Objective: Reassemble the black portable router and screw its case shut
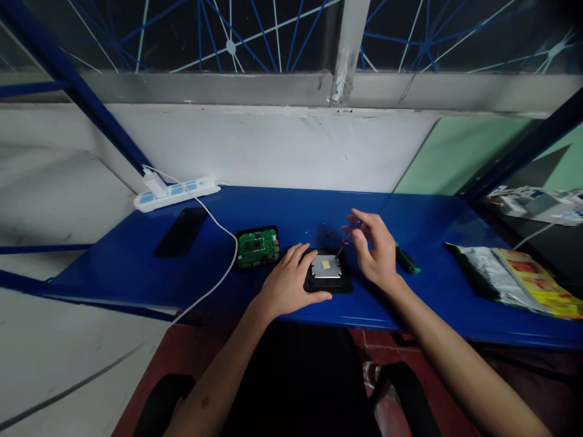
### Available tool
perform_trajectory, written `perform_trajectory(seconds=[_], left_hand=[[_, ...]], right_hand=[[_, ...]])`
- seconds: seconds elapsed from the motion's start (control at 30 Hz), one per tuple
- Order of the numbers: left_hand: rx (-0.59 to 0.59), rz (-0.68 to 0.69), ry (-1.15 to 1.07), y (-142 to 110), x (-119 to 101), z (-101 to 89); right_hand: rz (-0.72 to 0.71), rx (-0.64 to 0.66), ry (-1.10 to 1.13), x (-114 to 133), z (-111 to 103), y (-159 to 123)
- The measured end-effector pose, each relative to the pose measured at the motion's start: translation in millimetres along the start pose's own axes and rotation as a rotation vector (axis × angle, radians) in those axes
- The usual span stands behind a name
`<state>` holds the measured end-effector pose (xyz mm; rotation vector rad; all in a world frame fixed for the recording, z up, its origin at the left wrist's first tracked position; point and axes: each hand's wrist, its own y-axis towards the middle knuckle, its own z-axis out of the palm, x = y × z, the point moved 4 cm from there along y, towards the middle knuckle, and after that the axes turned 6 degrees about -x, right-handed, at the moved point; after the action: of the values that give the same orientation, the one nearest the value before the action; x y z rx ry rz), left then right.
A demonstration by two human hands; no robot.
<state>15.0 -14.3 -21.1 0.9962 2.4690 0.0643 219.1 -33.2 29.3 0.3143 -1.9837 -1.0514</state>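
A black plastic case half lies on the blue table with a silver metal plate in it. In the middle of that plate is a small yellowish pad. My left hand grips the case from its left side, fingers over the far edge and thumb along the near edge. Pinched in my right hand is a screwdriver with a clear purplish handle. It is tilted, and its tip is at the plate's far right corner. A green circuit board sits in another black case half to the left.
A green-and-black tool handle lies right of my right hand. Farther right is a yellow and silver packet. A black phone and white power strip are at left; a white cable crosses the table. Tiny bits lie behind the case.
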Motion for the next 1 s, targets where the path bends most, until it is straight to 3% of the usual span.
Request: perform_trajectory(seconds=[0.43,0.7,1.0], left_hand=[[-0.013,0.009,-0.004,-0.5,0.6,-0.2],[-0.013,0.007,-0.005,-0.5,-0.3,-0.5],[0.008,-0.002,0.001,0.2,-0.7,0.4]], right_hand=[[-0.100,-0.052,-0.097,1.7,-0.1,2.6],[-0.017,-0.001,-0.026,-2.1,0.8,-0.7],[-0.016,0.007,-0.003,-1.1,1.8,-0.7]])
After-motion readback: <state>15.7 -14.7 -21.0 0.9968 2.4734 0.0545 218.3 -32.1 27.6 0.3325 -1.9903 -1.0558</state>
